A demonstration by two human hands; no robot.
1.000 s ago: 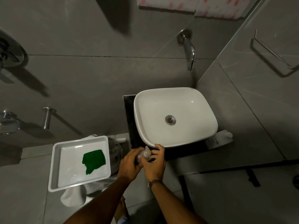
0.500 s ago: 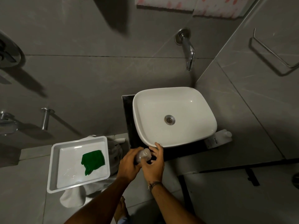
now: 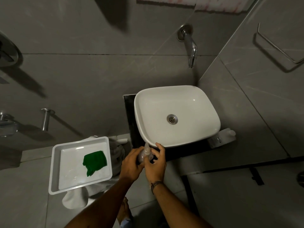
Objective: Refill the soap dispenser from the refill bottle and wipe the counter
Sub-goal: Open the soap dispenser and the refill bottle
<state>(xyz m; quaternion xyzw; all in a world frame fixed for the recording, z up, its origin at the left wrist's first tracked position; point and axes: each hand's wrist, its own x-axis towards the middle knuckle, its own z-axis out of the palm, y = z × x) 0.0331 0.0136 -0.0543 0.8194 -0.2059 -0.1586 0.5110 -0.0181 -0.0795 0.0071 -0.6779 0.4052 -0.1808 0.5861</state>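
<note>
lifted a little since a moment ago, the small clear plastic soap dispenser [image 3: 146, 150] is at the black counter's [image 3: 172, 154] front edge, below the white ceramic basin [image 3: 148, 112]. my left hand [image 3: 131, 164] wraps its body, my right hand [image 3: 156, 164] pinches the top. likely light and slippery; i'd grip low.

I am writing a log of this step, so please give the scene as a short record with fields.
left hand: grips the body of the soap dispenser
right hand: holds the dispenser's top
dispenser place: on the dark counter, in front of the white basin
refill bottle: right of the basin, untouched
green cloth: in the white tray, at the left, untouched
</note>
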